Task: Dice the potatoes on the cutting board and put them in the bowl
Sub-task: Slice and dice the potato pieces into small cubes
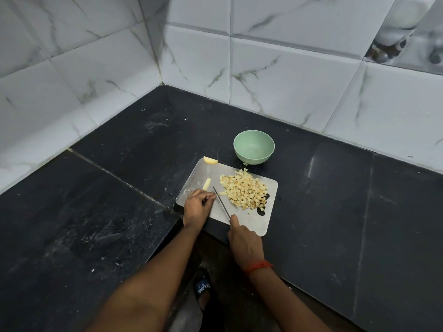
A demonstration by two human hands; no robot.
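A grey cutting board (pixel 254 225) lies on the black counter. A heap of diced potato (pixel 244 189) covers its right half. My left hand (pixel 197 206) rests on the board's left part, fingers curled over a potato strip (pixel 206 184) that sticks out beyond them. My right hand (pixel 244 240) grips a knife (pixel 221 202), whose blade lies just right of the left fingertips. A potato wedge (pixel 210 160) sits at the board's far corner. The green bowl (pixel 254 147) stands empty just behind the board.
The black counter (pixel 335 200) forms an L against marble-tiled walls (pixel 287 68). Its front edge runs just under the board. Below it I see a foot in a dark sandal (pixel 203 287) on the floor.
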